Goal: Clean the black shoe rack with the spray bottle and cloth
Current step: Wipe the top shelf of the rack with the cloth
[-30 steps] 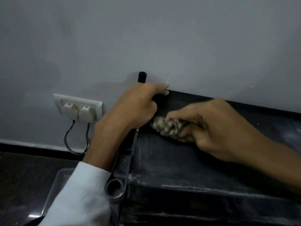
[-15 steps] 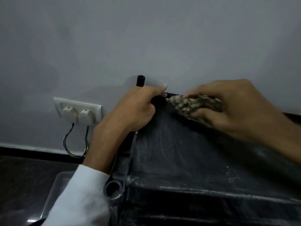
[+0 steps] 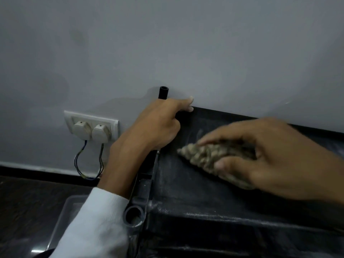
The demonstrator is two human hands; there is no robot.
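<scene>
My right hand (image 3: 270, 157) squeezes the cloth (image 3: 202, 157) down on top of the black shoe rack (image 3: 186, 194) near me, and farther back my left hand (image 3: 149, 131) grips the shoe rack's far left corner by the wall (image 3: 204, 53).

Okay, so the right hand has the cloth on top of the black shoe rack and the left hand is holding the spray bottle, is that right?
The left-hand part is wrong. In the head view the left hand grips the shoe rack at its back left corner, beside the upright post. The right hand does have the cloth on the rack's top.
</scene>
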